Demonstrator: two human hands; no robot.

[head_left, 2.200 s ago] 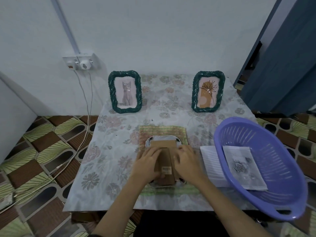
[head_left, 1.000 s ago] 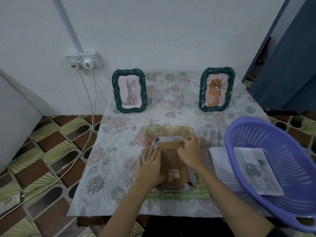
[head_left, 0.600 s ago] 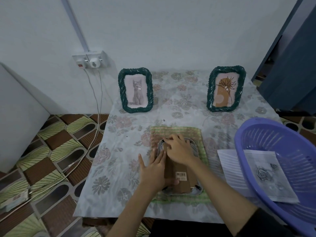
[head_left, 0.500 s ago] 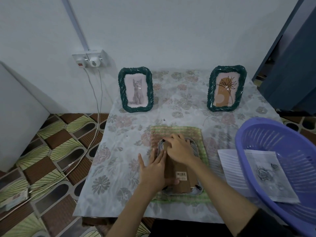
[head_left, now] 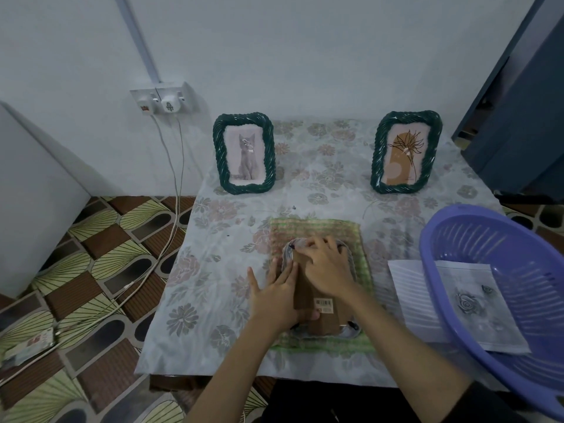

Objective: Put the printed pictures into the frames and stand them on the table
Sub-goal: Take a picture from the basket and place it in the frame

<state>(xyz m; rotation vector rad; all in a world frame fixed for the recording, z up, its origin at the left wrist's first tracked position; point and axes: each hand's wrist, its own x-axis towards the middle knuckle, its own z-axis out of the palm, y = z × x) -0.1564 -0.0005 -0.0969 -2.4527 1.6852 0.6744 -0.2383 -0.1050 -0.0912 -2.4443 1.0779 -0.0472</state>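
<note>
On green woven mat [head_left: 363, 239], hands press cardboard-backed frame [head_left: 323, 312].

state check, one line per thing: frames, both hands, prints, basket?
Cat frame: upright, filled.
Flower frame: upright, filled.
Third frame: face down on green mat, brown back up.
Left hand: flat, fingers straight, pressing the frame's left edge.
Right hand: fingers bent at the frame's top edge; grip unclear.
Rose print: loose, lying in basket.
Basket: tilted, overhanging table edge.
</note>
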